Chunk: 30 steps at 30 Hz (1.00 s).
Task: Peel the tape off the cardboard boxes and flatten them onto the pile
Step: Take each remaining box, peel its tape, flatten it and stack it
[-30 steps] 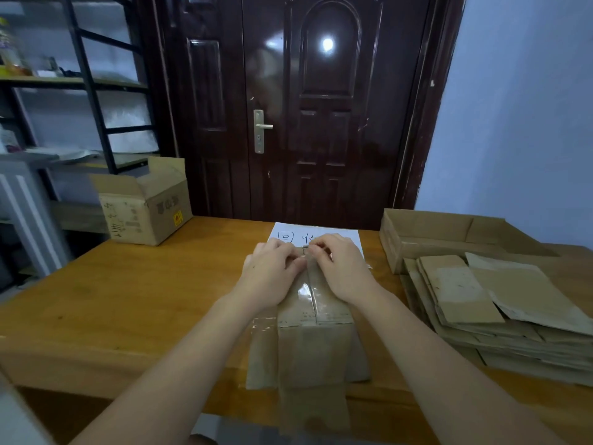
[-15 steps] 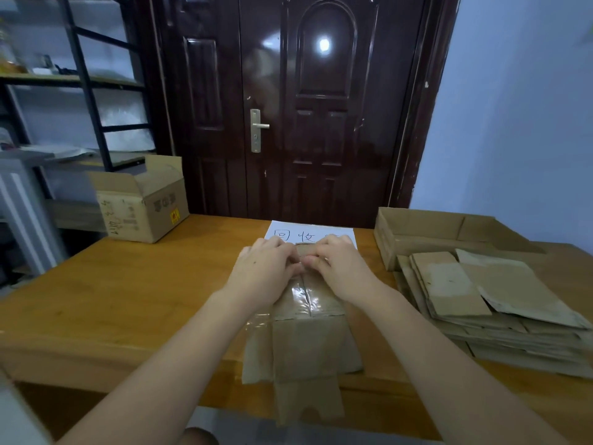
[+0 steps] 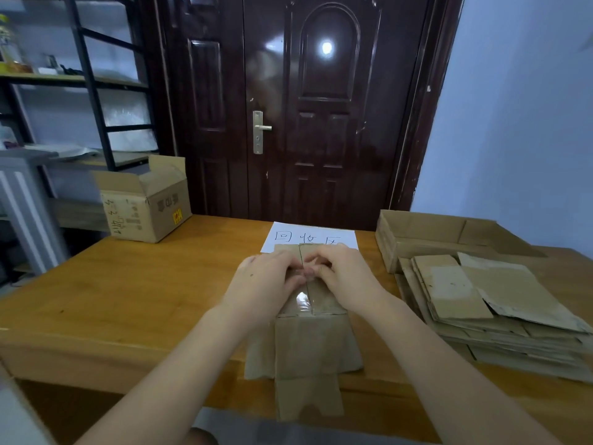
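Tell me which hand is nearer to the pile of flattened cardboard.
Right. The right hand rests on the taped box at the table's middle, on the side facing the pile. The left hand rests on the box's far side from the pile.

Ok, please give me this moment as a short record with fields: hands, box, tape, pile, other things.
hands: left hand and right hand both picking at the tape on the box top
box: small cardboard box, at the table's near edge
tape: clear tape, still on the seam
pile: flattened cardboard pile, right of the box
other: open carton far left; paper sign behind the box
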Tool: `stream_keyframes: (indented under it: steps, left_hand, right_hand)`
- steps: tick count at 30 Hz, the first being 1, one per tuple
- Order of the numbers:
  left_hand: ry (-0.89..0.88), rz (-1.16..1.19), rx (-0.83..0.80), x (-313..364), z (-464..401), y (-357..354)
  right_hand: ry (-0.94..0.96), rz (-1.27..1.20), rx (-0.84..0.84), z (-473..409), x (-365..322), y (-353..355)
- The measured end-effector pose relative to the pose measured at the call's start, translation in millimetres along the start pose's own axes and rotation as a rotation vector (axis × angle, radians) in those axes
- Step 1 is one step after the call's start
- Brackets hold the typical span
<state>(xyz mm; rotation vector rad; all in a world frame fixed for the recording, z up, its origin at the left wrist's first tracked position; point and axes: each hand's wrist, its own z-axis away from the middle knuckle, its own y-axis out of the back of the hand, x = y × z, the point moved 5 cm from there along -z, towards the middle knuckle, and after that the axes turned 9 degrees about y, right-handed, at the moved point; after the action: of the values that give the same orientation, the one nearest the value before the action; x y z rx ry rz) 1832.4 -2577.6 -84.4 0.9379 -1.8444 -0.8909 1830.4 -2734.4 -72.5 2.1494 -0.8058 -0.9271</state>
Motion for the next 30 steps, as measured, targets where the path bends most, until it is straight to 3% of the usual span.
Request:
stream_keyframes:
  steps: [5,11,17,23,27,30]
  left_hand:
    - [0.008,-0.077,0.054,1.6,2.8,-3.4]
    - [-0.117,-0.074,0.132,7.2,11.5,3.3]
    - [-0.113,-0.163,0.09,10.1,11.5,1.9]
    - [-0.145,-0.192,0.033,12.9,13.7,0.8]
    - [-0.033,0.005,-0.154,11.1,20.1,0.7]
    - [-0.034,0.012,-0.087,14.6,25.7,-0.6]
  right_hand:
    - [0.036,0.004,-0.115,10.4,-6.7,4.3]
    - [0.042,0.049,-0.07,13.1,-11.7,2.6]
    - [0.096,0.178,-0.077,20.2,-19.5,7.6]
    - [0.076,0.136,-0.068,23.3,-20.2,8.2]
    - [0.081,0.199,-0.1,21.2,-20.1,7.4]
    - [0.093,0.145,-0.062,26.4,-21.9,11.7]
